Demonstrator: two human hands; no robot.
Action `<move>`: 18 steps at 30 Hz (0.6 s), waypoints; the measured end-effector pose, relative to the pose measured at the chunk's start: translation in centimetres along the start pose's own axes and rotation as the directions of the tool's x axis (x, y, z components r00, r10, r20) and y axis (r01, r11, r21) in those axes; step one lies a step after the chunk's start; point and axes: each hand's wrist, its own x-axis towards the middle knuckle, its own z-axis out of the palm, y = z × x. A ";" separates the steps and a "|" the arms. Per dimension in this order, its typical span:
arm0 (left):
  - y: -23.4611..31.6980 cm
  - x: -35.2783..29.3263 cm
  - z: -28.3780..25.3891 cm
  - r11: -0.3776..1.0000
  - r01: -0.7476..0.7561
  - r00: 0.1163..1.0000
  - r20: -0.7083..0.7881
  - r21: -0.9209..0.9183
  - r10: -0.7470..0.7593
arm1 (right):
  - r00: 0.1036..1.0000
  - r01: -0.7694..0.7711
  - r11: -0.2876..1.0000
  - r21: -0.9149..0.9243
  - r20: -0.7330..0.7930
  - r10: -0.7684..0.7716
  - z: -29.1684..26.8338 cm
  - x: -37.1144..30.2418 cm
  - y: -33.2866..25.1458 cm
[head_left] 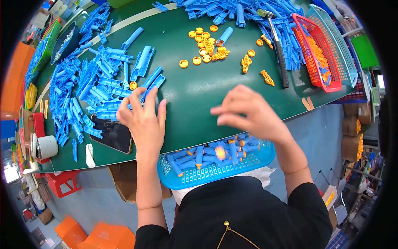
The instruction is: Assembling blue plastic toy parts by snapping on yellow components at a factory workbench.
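Note:
My left hand is spread over the near edge of a pile of blue plastic half-shells. Its fingertips reach a blue half-shell and come close to an orange round cap; whether they touch is unclear. My right hand hovers above the table's near edge, thumb and bent fingers apart, nothing seen between them. Below it, a blue basket holds several blue tubes with orange ends. A motion-blurred orange-ended piece shows over these tubes.
Orange caps and orange ribbed inserts lie scattered across the green table. A hammer rests at right, beside a red basket of orange parts. Under my left wrist lies a phone; a white cup stands far left.

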 end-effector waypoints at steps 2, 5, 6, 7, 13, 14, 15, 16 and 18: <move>0.4 -0.3 0.0 0.999 -0.051 0.998 0.030 -0.005 0.052 | 0.994 -0.009 0.976 -0.216 -0.113 -0.015 -0.8 1.8 2.2; 1.9 -0.4 0.5 0.976 -0.138 0.989 0.023 -0.170 0.144 | 0.926 -0.085 0.856 -0.511 -0.358 -0.122 -1.5 4.7 5.9; 1.9 -0.4 0.9 0.956 -0.118 0.991 0.031 -0.268 0.130 | 0.926 -0.090 0.854 -0.513 -0.359 -0.118 -1.4 5.2 6.8; 1.9 -0.3 1.1 0.930 -0.092 0.993 0.039 -0.356 0.114 | 0.915 -0.079 0.824 -0.561 -0.369 -0.163 -1.1 5.9 7.4; 1.7 0.5 0.9 0.899 0.006 0.986 0.150 -0.438 0.067 | 0.948 -0.067 0.803 -0.592 -0.288 -0.133 -0.2 4.9 6.1; 1.9 0.6 0.7 0.899 0.010 0.986 0.155 -0.438 0.064 | 0.967 -0.118 0.830 -0.545 -0.253 -0.028 0.1 4.5 5.6; 2.3 0.8 0.4 0.856 0.092 0.981 0.196 -0.508 0.011 | 0.968 -0.118 0.832 -0.543 -0.249 -0.025 0.4 4.3 5.3; 2.6 0.9 0.3 0.802 0.169 0.971 0.238 -0.573 -0.035 | 0.963 -0.152 0.872 -0.465 -0.269 0.024 0.6 4.2 5.0; 2.7 1.0 0.7 0.813 0.161 0.977 0.207 -0.559 -0.051 | 0.956 -0.183 0.906 -0.382 -0.283 0.074 0.6 4.3 5.2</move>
